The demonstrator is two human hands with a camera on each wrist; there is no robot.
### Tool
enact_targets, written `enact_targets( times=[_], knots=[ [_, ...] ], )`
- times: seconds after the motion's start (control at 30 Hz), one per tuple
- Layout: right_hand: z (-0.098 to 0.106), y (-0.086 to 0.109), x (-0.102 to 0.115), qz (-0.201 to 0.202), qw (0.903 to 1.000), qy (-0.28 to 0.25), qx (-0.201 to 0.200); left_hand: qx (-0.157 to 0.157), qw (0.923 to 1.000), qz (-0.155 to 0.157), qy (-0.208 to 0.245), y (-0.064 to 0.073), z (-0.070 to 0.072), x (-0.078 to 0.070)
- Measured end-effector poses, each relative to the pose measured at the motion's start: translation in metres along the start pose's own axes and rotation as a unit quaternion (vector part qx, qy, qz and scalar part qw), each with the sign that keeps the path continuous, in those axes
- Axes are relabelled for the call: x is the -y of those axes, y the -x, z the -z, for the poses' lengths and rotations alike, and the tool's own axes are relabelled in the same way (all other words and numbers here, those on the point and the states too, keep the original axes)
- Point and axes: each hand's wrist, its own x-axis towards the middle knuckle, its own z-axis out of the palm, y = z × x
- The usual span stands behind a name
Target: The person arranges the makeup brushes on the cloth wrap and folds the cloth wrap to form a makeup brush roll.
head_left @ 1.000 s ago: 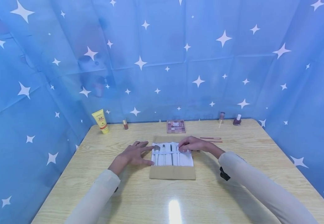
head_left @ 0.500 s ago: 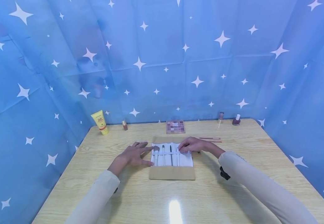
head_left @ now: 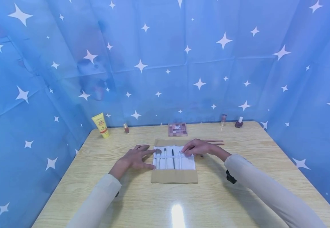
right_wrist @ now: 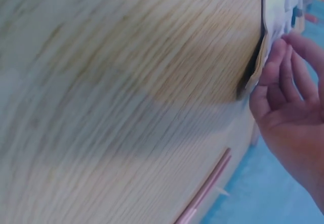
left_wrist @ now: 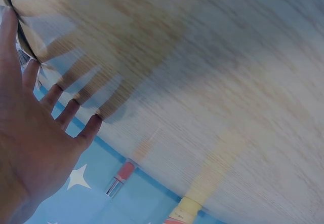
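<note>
A tan brush roll [head_left: 174, 176] with a white lining lies unfolded on the table. Under its strap sit a fluffy makeup brush [head_left: 158, 161], a thin brush [head_left: 166, 160], a dark slim stick [head_left: 173, 160] and a white-handled makeup brush [head_left: 180, 163]. My left hand [head_left: 135, 157] rests at the roll's left edge, fingers spread, index finger and thumb touching it. Over the right part of the lining, my right hand [head_left: 196, 147] pinches with thumb and index finger at the upper end of the white-handled brush. In the right wrist view the fingertips [right_wrist: 286, 39] partly hide that spot.
Behind the roll lies an eyeshadow palette [head_left: 177, 129]. A yellow tube [head_left: 100, 125] and a small lip gloss [head_left: 126, 128] stand back left. At the back right are a dark nail polish bottle [head_left: 239, 123] and a brown-capped tube [head_left: 223, 120]. Two pink sticks [head_left: 217, 141] lie beyond my right hand.
Both hands hold nearly the same places at the brush roll. The head view has shifted slightly.
</note>
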Motion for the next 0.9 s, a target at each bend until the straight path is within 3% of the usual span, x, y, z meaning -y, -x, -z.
enact_targets(
  times=[0.43,0.73,0.9],
  knots=[
    [0.012,0.009,-0.01,0.019,0.9988,0.022,-0.04,0.002,1.0,0.003,-0.003,0.001,-0.003,0.001],
    [0.036,0.026,-0.012,0.05,0.9975,0.014,-0.048,-0.003,1.0,0.0,-0.009,0.001,-0.002,0.001],
    [0.051,0.037,-0.013,0.036,0.9977,0.006,-0.058,-0.005,0.9999,-0.001,-0.011,0.001,-0.001,0.0]
  ],
)
